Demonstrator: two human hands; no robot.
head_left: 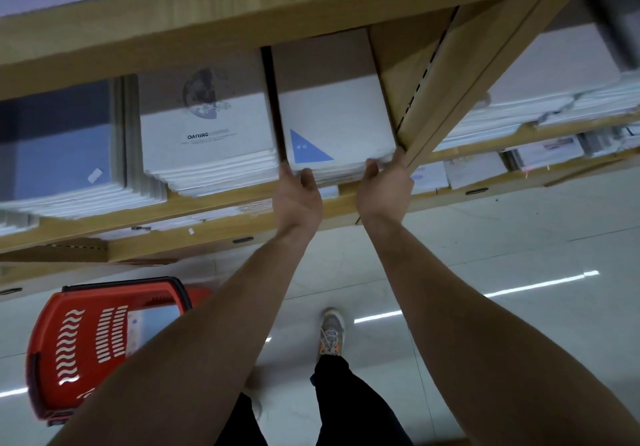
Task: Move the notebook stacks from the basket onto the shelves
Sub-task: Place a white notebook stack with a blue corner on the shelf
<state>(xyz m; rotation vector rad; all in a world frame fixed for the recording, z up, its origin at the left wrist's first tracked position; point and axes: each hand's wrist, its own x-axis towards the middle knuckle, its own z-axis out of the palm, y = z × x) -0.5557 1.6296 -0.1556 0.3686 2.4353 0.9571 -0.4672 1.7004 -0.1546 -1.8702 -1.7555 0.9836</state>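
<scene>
Two bare forearms (433, 307) reach up to the notebook stack (336, 116), which lies on the shelf (221, 205) just left of the shelf upright (426, 127). The left hand (299, 199) grips the stack's near corner farthest from the upright, thumb along its side. The right hand (384, 189) curls round the near corner beside the upright. The thin soft-cover books are probably heavy together, floppy and apt to slide apart, so support belongs under both corners. The red basket (69, 341), well below and left of the upright, holds more notebooks (156, 321).

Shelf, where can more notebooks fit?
Crowded: blue stack, moon stack and triangle stack fill the shelf up to the wooden upright. Only a thin dark slot separates moon and triangle stacks. Bare floor lies right of the red basket.
</scene>
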